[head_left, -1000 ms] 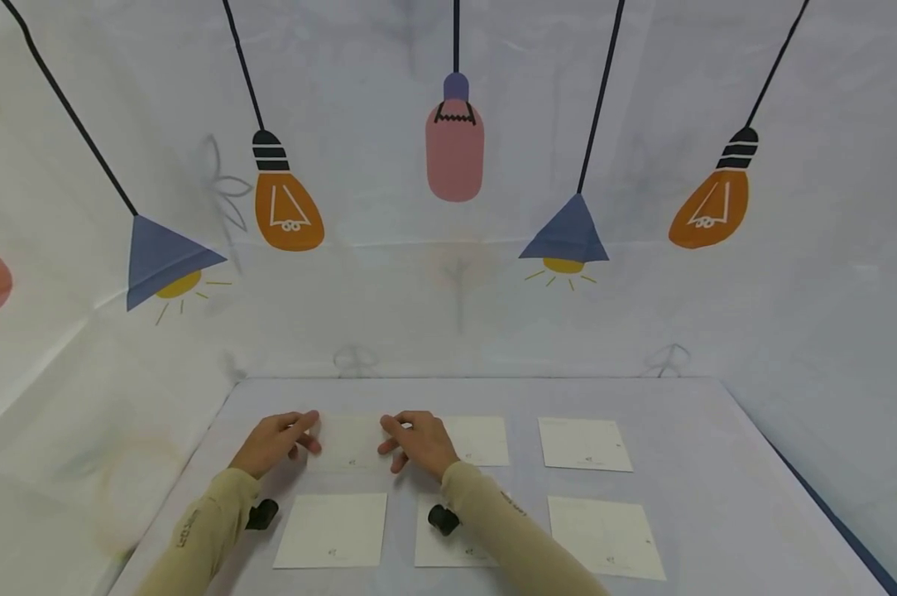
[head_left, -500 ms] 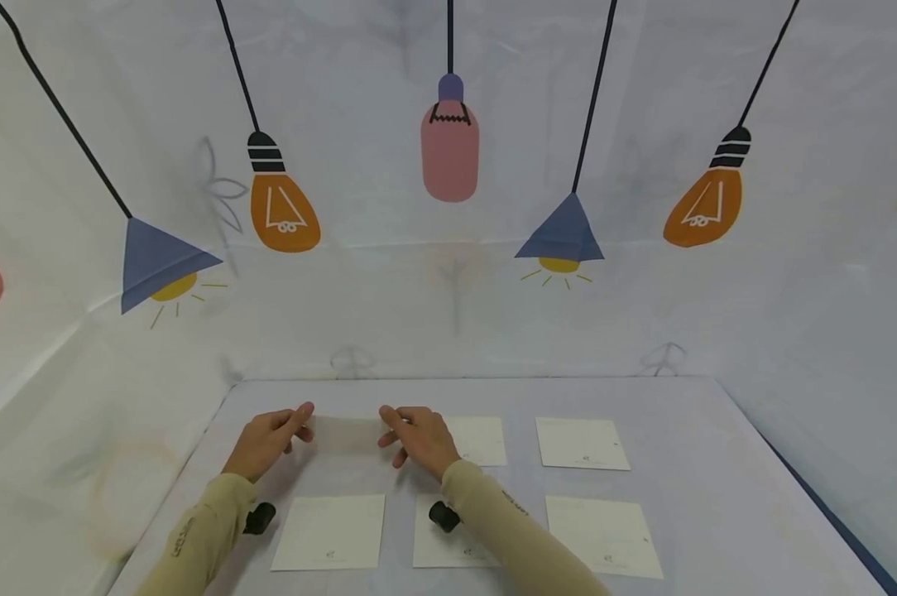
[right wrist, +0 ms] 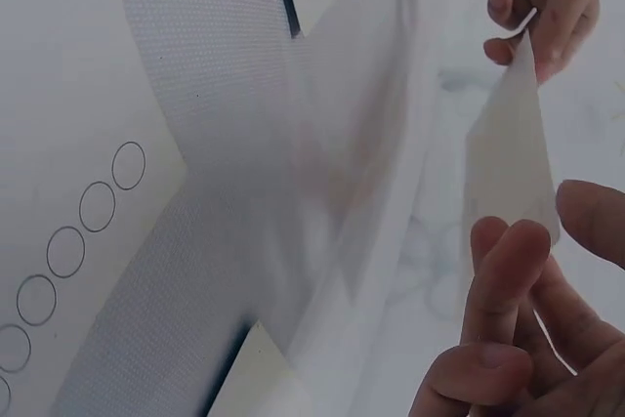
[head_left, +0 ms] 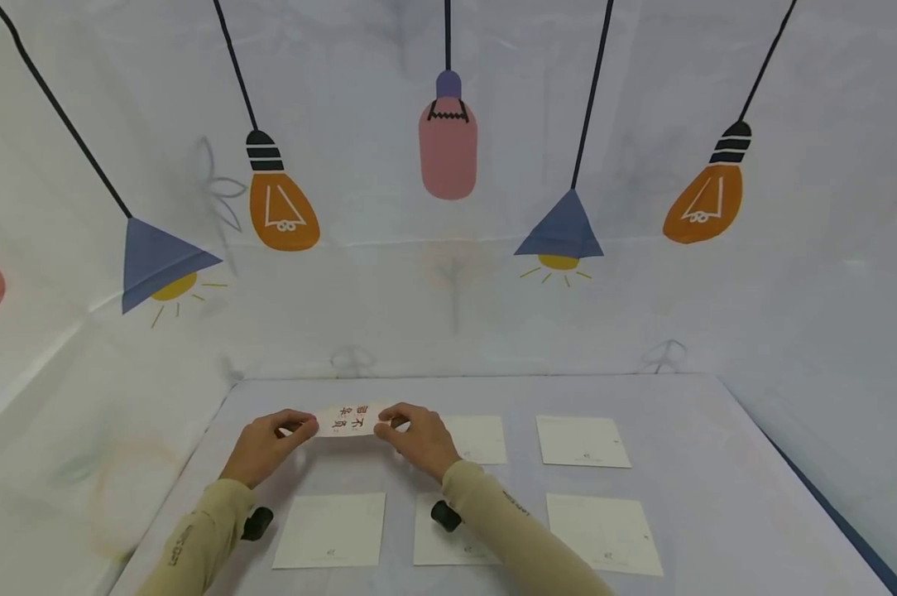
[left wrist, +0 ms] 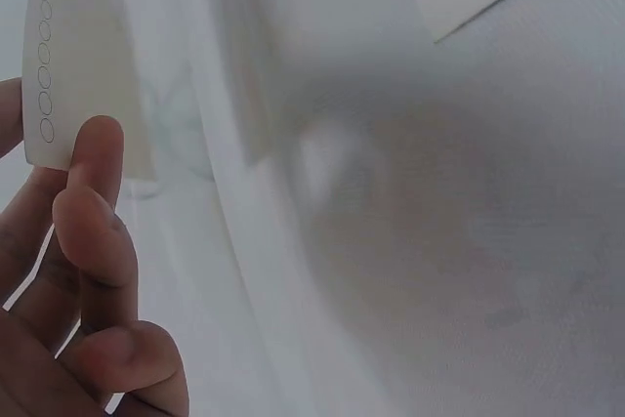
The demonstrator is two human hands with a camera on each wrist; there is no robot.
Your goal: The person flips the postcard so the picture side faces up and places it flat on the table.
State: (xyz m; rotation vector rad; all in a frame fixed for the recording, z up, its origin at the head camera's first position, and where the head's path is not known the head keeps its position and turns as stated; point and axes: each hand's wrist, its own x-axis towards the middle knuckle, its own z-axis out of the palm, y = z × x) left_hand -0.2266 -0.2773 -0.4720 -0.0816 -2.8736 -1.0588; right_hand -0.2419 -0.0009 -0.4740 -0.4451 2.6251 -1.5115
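Observation:
Both hands hold a postcard point(head_left: 353, 420) above the far left of the table, its face with dark red characters turned to the head camera. At its left end the left hand point(head_left: 264, 447) pinches it between thumb and fingers; the left wrist view shows the card's point(left wrist: 83, 56) edge with a row of printed circles. My right hand point(head_left: 421, 440) pinches the right end, and in the right wrist view the card point(right wrist: 513, 158) stretches away toward the other hand. Below the held one lies a pale postcard point(head_left: 329, 530), blank side up apart from a small print.
More pale postcards lie in two rows: one behind the right hand point(head_left: 482, 439), one partly under the right forearm point(head_left: 437, 550), and two at the right, far point(head_left: 584, 441) and near point(head_left: 603, 534). A white sheet with printed lamps point(head_left: 448, 314) hangs behind the white table point(head_left: 731, 497).
The postcard at the far left has been lifted and tipped over, so its lettered face now shows instead of its plain one. Fingers and thumbs have closed on its ends.

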